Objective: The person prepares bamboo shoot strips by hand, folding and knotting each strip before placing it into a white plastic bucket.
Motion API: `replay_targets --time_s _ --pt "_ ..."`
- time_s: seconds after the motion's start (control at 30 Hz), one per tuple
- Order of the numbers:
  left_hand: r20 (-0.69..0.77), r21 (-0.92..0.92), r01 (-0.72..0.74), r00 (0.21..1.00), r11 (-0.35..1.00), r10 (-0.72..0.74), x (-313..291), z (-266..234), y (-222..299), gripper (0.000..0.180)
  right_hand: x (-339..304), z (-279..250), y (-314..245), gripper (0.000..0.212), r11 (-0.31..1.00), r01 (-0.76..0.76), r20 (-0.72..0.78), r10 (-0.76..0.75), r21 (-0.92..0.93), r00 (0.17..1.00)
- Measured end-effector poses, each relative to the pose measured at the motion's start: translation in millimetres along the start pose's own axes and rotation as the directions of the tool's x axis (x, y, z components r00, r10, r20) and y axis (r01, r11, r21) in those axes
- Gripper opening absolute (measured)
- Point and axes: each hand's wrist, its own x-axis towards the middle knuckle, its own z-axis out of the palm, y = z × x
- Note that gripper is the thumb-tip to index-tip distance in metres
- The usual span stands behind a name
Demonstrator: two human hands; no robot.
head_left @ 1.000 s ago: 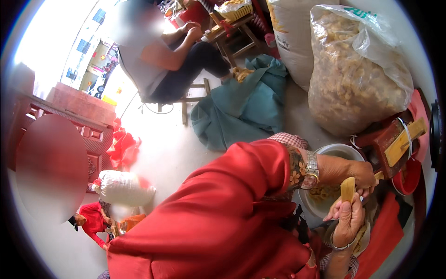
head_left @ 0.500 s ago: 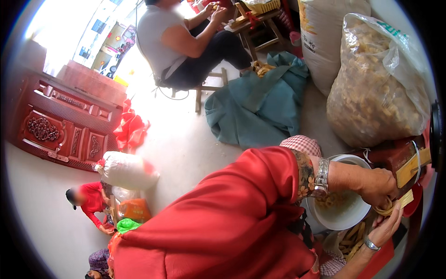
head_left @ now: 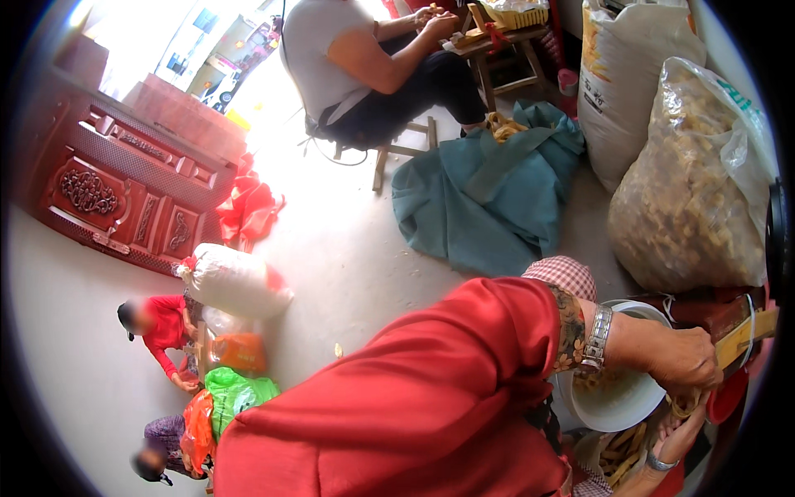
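Note:
Both of my hands meet at the lower right, beside a white bucket (head_left: 621, 418). My left hand (head_left: 683, 358), with a metal watch on the wrist, reaches over the bucket with its fingers closed on a pale yellow strip (head_left: 682, 408) bent into a loop. From below, my right hand (head_left: 681, 432), wearing a silver bracelet, grips the same strip; its fingertips are partly covered by the left hand. Twisted yellowish pieces (head_left: 592, 381) lie inside the bucket. Below it, longer yellow strips (head_left: 623, 454) fill an opened bag.
A wooden bar (head_left: 737, 341) tied with white cord sits beyond my hands, near a red bowl (head_left: 729, 396). A large clear bag of beige pieces (head_left: 687, 182), a white sack (head_left: 625, 83) and a teal cloth (head_left: 484, 195) stand farther off. A seated person (head_left: 356, 66) works at a stool.
My hands have drawn closer together around the strip, and its flat end no longer shows past my fingers. The whole view has shifted, moving most of the surroundings rightward in the picture.

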Motion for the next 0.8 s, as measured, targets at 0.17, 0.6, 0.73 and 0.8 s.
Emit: replay_targets --time_s 0.17,0.6,0.73,0.8 --pt "0.007 -0.7 0.226 0.951 0.677 -0.31 6 1 5 0.015 -15 12 -20 0.057 0.963 0.266 0.158 -0.268 0.033 0.95" --pt "-0.079 -0.685 0.091 0.977 0.723 -0.197 11 12 1 0.015 27 -25 -5 0.049 0.443 0.829 0.413 -0.721 -0.341 0.556" --pt "-0.279 -0.336 0.012 0.954 0.942 -0.112 10 20 3 0.019 19 -13 -6 0.041 0.134 0.805 0.423 -0.795 -0.578 0.436" --pt "-0.228 -0.366 0.055 0.962 0.929 -0.147 11 22 0 0.022 7 -2 -14 0.04 0.32 0.799 0.38 -0.749 -0.51 0.542"
